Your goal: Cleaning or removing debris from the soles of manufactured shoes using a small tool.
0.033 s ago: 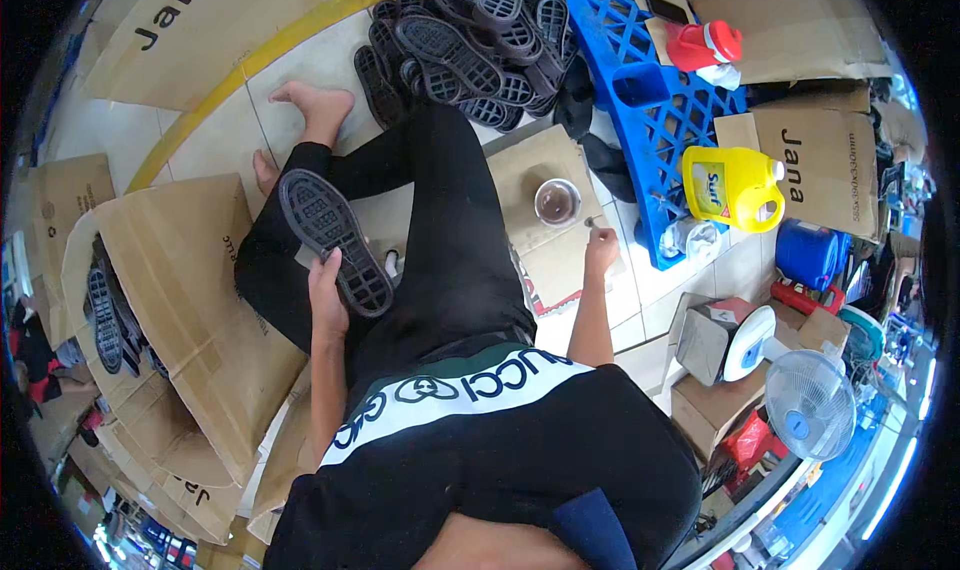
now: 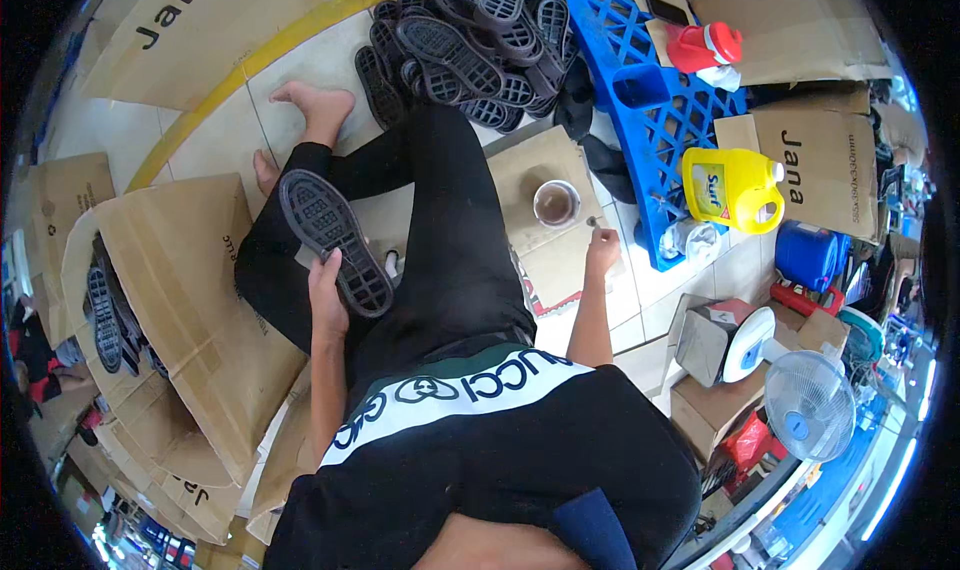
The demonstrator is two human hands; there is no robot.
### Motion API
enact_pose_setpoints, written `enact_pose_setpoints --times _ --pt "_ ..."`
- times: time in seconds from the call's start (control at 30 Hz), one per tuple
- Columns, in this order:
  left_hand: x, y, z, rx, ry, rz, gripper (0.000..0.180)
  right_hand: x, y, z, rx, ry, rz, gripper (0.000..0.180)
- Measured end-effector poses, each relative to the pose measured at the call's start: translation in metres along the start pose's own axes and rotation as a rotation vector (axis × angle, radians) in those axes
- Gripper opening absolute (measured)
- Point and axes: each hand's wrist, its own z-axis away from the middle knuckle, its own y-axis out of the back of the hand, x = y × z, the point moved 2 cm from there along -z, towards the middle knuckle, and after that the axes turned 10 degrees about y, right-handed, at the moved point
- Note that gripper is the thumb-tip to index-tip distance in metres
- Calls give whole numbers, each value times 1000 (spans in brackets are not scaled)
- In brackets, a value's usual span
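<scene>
While L hand holds sole.

I'm sitting on the tiled floor of a small shoe-making workshop: a heap of black moulded rubber shoe soles lies at twelve o'clock, with flattened brown cardboard sheets spread at nine o'clock. A blue plastic lattice pallet at one o'clock, a yellow plastic jug and a small white fan at four o'clock crowd the floor.
</scene>
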Motion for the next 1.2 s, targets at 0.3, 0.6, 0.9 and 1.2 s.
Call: enact_pose_setpoints --times 0.3,0.6,0.9,1.2 --pt "8 -6 7 -92 38 80 40 -119 65 -7 202 194 -275 11" --pt "19 1 12 -403 78 251 51 -203 -8 -23 -104 -8 -777 17" --pt "65 5 31 -531 -134 255 65 -483 71 78 -1203 145 -1499 17" --pt "76 19 45 -470 -299 234 75 -572 112 147 -1510 158 -1460 13"
